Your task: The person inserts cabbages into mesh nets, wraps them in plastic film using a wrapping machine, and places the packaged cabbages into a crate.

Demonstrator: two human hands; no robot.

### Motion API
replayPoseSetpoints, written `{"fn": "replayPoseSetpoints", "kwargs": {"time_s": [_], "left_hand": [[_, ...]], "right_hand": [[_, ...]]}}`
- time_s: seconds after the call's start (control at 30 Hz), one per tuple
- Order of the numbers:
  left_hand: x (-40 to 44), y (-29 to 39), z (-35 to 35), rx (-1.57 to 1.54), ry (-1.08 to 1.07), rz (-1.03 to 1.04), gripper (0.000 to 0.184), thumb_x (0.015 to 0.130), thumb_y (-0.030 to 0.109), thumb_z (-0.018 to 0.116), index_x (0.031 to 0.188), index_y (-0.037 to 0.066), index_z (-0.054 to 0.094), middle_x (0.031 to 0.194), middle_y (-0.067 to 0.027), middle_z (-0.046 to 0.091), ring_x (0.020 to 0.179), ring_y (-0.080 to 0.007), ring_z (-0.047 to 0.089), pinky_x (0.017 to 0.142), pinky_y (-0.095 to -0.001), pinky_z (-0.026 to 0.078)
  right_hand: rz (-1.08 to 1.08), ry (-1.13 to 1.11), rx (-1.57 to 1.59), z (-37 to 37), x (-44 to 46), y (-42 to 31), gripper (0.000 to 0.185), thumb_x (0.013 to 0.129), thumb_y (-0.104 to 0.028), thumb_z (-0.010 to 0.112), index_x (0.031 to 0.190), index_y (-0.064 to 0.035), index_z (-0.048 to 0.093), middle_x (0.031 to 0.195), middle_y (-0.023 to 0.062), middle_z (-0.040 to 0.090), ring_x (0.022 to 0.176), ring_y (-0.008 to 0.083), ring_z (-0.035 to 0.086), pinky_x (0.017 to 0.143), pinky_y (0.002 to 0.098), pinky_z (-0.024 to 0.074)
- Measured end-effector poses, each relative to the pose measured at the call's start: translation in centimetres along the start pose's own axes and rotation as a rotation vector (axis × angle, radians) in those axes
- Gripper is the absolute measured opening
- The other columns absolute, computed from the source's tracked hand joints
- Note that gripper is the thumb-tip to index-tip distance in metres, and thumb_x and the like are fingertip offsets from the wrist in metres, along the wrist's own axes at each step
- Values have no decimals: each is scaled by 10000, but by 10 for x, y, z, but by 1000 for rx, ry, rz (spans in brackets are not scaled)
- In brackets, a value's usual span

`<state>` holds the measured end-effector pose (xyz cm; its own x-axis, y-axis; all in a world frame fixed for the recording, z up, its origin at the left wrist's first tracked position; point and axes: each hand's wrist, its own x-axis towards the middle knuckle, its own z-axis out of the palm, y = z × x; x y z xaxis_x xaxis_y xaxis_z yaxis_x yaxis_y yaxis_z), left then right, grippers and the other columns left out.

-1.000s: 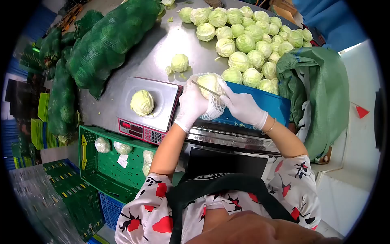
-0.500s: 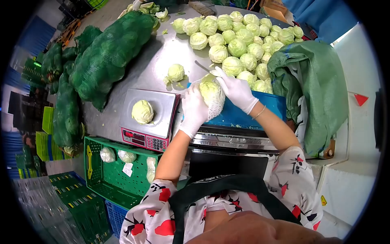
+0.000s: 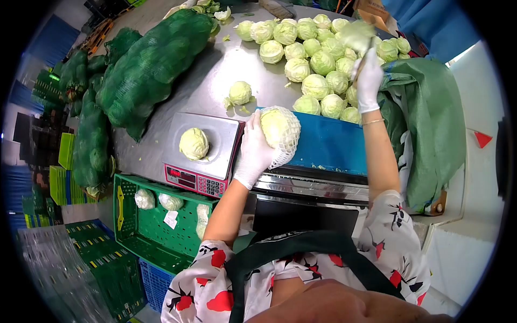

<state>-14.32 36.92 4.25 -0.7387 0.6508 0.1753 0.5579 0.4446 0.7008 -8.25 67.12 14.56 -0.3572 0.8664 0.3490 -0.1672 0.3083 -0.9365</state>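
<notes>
Head view, looking down on a steel bench (image 3: 221,75). The person's gloved left hand (image 3: 255,151) curves around the left side of a pale green cabbage (image 3: 276,127), gripping it near the left end of a blue board (image 3: 334,148). A white foam net (image 3: 289,148) covers the cabbage's right and lower sides, leaving its upper left bare. Whether the cabbage rests on the board or is held just above it cannot be told.

The gloved right hand (image 3: 368,78) is raised well apart from it, to the right, fingers closed around a thin tool (image 3: 357,69). Just beyond its fingertips is a blurred green leaf (image 3: 356,35), in front of a heap of bare cabbages (image 3: 323,63); whether the leaf touches the tool is unclear.

Left of the left hand, a scale (image 3: 218,129) with a red front carries one bare cabbage (image 3: 194,144). Another cabbage (image 3: 240,92) sits on the bench behind the scale, among leaf scraps. A full green mesh sack (image 3: 156,64) lies at far left. Below the scale, a green crate (image 3: 156,234) holds white-wrapped heads (image 3: 170,202). A green sack (image 3: 439,124) stands at right.
</notes>
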Motion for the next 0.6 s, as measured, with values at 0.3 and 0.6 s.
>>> {"fn": "replayPoseSetpoints", "kwargs": {"time_s": [0.3, 0.6], "left_hand": [[23, 24, -35, -1079, 136, -106, 242, 934, 83, 615, 1139, -27, 678, 1147, -130, 693, 1105, -182, 626, 987, -324, 468], [-1, -19, -11, -530, -20, -13, 1238, 583, 250, 912, 1532, -12, 160, 1532, -233, 285, 1417, -341, 328, 1173, -417, 286]], "right_hand": [[-110, -794, -364, 157, -3, -41, 500, 977, -507, 518, 1175, -63, 636, 652, -20, 543, 501, 69, 493, 460, 222, 409], [89, -922, -723, 122, -28, 94, 385, 886, -363, 625, 982, 9, 627, 755, 128, 654, 641, 249, 637, 614, 368, 510]]}}
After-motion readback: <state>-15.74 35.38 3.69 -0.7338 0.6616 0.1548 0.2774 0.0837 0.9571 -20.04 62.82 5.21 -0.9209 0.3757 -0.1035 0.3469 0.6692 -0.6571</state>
